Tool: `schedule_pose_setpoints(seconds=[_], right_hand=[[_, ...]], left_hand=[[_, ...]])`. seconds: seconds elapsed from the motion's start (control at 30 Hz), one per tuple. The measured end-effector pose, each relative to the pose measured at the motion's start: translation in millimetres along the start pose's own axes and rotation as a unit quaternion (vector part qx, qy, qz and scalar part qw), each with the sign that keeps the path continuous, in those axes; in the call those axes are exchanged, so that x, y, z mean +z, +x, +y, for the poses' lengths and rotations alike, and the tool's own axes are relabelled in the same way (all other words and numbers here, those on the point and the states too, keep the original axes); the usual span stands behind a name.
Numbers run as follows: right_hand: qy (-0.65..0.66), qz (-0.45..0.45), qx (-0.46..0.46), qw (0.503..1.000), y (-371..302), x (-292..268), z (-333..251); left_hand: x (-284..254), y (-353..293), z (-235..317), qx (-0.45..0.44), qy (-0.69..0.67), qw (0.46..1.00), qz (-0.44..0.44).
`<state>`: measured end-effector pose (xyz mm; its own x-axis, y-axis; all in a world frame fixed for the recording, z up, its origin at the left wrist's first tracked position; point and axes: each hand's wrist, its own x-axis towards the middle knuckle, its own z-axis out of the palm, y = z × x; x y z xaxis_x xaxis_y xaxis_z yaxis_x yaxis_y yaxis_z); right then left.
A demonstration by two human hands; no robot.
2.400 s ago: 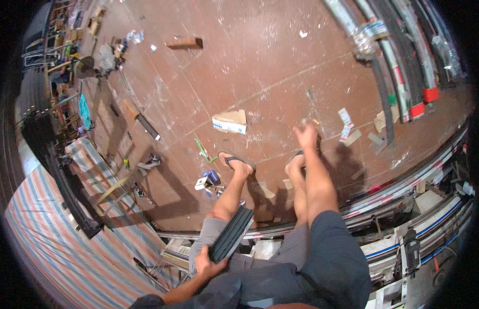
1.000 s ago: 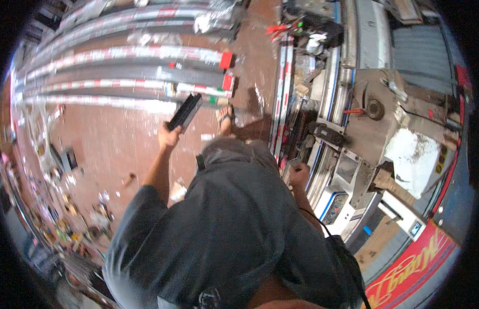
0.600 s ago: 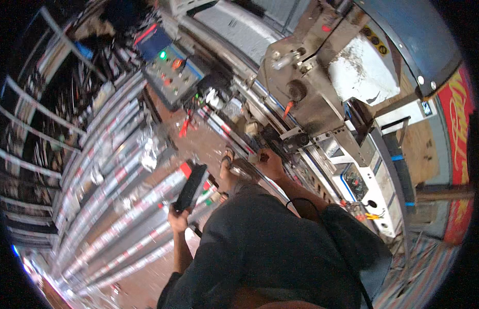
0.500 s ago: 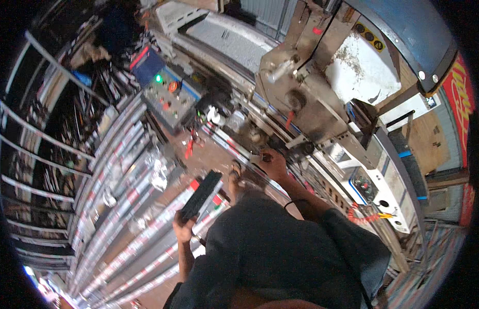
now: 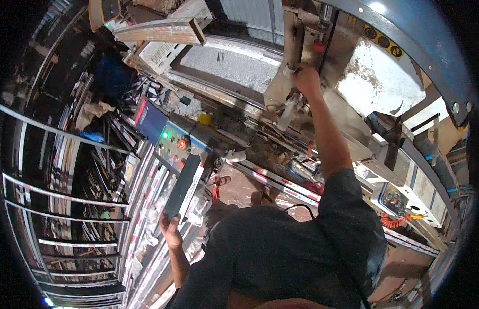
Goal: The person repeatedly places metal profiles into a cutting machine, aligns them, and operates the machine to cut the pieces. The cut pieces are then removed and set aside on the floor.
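My left hand (image 5: 171, 232) grips the lower end of a short, dark bar (image 5: 183, 186) with a pale side face. The bar slants up and away from me, in front of the control box (image 5: 173, 141). Stretched far forward, my right hand (image 5: 305, 81) has its fingers closed at a small part on the machine (image 5: 321, 113), close to the upright guide. What lies between those fingers is too small and hidden to name. Just below the right hand sits a pale metal cylinder (image 5: 287, 114) on the machine.
A blue cover (image 5: 404, 31) overhangs the machine at the right. Long bars with red-and-white wrapping (image 5: 275, 180) lie along the bench. At the left stands a metal rack (image 5: 69, 195) with stacked lengths. An orange coiled hose (image 5: 396, 221) hangs at the right.
My right hand has moved from low beside the rail forward and up to the machine. My left hand still holds the dark bar, now more upright and nearer the control box. The view has shifted.
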<state>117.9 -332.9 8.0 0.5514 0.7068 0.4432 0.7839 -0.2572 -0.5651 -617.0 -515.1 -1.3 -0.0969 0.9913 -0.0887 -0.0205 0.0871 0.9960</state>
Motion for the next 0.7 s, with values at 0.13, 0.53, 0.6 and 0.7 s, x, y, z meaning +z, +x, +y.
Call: schedule_pose_setpoints(seconds=[0.13,0.53,0.6,0.7], right_hand=[[-0.151,-0.015,-0.055,0.987,26,28,55],[-0.162,-0.136,0.176,0.961,-17,15,-129],[-0.115,-0.152,0.213,0.958,-23,27,-161],[-0.149,-0.130,0.225,0.954,-33,70,-156]], left_hand=[[23,56,0,-0.007,-0.045,0.999,0.003],[68,309,32,-0.003,0.034,0.961,-0.276],[79,384,27,0.020,0.065,0.948,-0.310],[143,485,54,0.079,0.088,0.889,-0.442]])
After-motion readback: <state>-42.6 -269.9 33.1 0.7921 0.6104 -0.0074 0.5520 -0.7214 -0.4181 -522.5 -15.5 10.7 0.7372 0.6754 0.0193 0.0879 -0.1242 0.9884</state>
